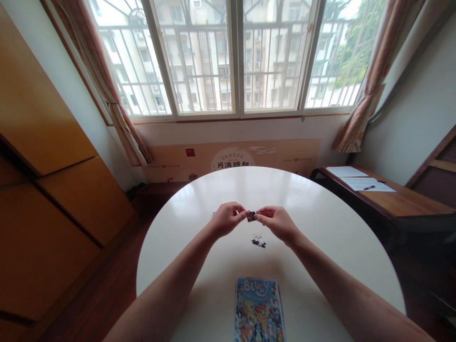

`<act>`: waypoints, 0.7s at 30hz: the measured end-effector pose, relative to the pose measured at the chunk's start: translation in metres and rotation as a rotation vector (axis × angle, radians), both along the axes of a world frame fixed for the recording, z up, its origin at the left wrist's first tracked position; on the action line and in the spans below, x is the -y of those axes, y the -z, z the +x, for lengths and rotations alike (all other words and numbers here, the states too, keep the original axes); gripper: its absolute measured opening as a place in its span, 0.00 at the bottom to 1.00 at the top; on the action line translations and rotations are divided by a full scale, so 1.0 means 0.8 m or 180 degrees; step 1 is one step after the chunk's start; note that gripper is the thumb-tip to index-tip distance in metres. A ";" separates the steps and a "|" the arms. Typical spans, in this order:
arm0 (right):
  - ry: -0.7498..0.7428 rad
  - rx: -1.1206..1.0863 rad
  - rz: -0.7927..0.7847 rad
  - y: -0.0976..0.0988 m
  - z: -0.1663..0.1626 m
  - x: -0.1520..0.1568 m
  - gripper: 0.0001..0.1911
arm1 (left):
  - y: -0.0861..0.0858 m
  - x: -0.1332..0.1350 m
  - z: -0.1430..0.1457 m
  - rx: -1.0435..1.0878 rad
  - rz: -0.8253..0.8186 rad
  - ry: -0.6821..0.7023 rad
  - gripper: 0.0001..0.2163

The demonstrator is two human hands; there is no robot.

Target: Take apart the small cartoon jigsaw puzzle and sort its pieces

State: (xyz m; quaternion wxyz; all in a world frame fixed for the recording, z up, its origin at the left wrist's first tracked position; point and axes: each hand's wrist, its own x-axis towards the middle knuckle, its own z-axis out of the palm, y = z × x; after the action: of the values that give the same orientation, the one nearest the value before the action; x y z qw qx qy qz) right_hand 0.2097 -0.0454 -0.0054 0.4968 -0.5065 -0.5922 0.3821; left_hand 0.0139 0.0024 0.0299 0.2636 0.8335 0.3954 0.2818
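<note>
Two-handed pinch on small dark piece (251, 217), clamped between left hand (228, 219) and right hand (280, 223), close together; sits over white round table (167, 266), beyond loose pieces (258, 243) and flat Bluey-printed item (259, 311).

Along the top, wide white-framed window (236, 61) in four glazed sections, backed by a metal security grille (199, 27); beyond, pale apartment buildings (210, 47) and, at far right, green tree foliage (361, 40). To either side, gathered pinkish-beige drapes: left curtain (124, 128) and right curtain (377, 66). Below the sill, white wall (285, 129) and beige printed panel (178, 157) bearing Chinese characters. At left, orange-brown wooden cabinet (39, 90) beside dark reddish-brown floor (85, 294). At right, wooden side table (420, 202) with paper sheets (351, 183). Centre, round white table (167, 270), its far part marked by pale daylight reflections.
</note>
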 end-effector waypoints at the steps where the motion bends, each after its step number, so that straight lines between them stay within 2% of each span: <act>1: -0.0006 -0.0009 0.0014 0.001 0.000 0.000 0.17 | 0.000 0.000 0.000 0.0021 -0.0015 -0.0019 0.16; 13: -0.0047 -0.0124 0.0153 0.009 0.002 -0.005 0.18 | 0.010 -0.014 -0.002 0.0089 -0.0671 -0.0407 0.16; 21: 0.0057 -0.0078 0.0096 0.014 0.003 -0.007 0.19 | -0.002 -0.029 -0.038 -0.1040 -0.0600 -0.0831 0.13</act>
State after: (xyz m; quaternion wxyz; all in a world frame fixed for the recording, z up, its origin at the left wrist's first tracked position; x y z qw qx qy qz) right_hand 0.2118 -0.0400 -0.0165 0.5151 -0.4995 -0.5871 0.3748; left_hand -0.0167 0.0260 0.0316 0.2341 0.7816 0.5619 0.1366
